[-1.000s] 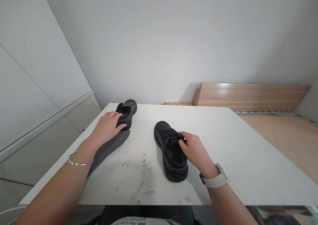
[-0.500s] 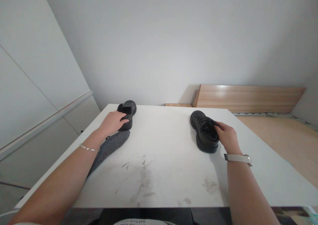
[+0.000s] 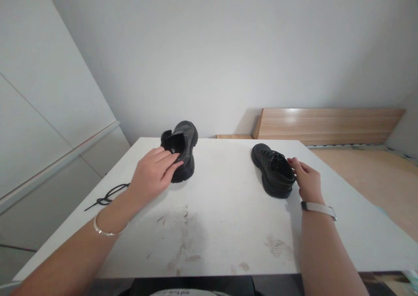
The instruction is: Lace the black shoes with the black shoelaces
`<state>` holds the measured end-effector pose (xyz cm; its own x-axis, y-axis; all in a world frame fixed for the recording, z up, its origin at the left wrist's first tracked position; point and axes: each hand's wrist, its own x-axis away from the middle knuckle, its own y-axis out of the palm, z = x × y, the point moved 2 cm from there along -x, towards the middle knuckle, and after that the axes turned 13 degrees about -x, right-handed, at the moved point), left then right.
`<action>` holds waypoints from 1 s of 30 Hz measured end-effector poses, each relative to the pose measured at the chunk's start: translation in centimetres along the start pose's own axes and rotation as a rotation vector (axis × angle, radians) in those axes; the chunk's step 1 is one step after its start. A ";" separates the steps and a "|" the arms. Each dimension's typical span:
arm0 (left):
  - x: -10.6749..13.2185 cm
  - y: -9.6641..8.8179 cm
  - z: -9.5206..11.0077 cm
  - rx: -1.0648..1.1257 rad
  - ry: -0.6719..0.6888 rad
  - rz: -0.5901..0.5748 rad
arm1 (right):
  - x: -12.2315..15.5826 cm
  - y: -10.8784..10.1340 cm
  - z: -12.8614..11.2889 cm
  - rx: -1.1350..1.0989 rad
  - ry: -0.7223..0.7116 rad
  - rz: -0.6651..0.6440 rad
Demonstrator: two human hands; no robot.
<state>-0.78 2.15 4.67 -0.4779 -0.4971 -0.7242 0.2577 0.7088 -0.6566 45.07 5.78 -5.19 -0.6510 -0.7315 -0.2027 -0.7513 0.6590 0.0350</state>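
A black shoe, its opening without a lace, is held by the collar in my left hand. The fingers reach into the opening and the thumb presses outside; the shoe looks raised a little off the table. Another black shoe, with its lace in, rests sole down on the right. My right hand pinches the right side of its collar, fingertips at the rim. Beside my left forearm lies a loose black shoelace, partly hidden by the arm.
Dark scuffs and dirt mark the white table near its front edge. A grey wall stands behind it, with a white cabinet on the left. To the right is a wooden headboard and a bed base.
My left hand has brought its shoe up and to the right. The grey insole under my left forearm is out of sight and the shoelace now shows. The right shoe has shifted slightly right.
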 end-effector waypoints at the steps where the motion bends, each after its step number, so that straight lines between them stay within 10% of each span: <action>1: 0.1 -0.4 1.5 0.033 0.045 0.007 | 0.2 -0.1 0.1 -0.048 0.013 0.026; 7: 1.6 -0.7 7.6 0.183 0.231 -0.027 | 1.3 -0.6 0.0 -0.180 -0.130 0.168; 17: 4.0 0.3 12.0 0.212 0.297 -0.161 | 1.8 0.5 -0.8 -0.173 -0.254 0.142; 24: 6.1 0.1 2.4 0.077 -0.124 -0.241 | 3.2 0.6 -2.2 -0.167 -0.378 0.235; 30: 12.0 3.1 -5.2 -0.311 -0.445 -0.717 | 4.3 0.9 -3.1 -0.189 -0.497 0.287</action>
<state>-10.09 1.03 -4.97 -0.0501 -0.9743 -0.2198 -0.2467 0.2254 -0.9425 41.25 2.69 -2.99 -0.7365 -0.3299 -0.5905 -0.5891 0.7419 0.3203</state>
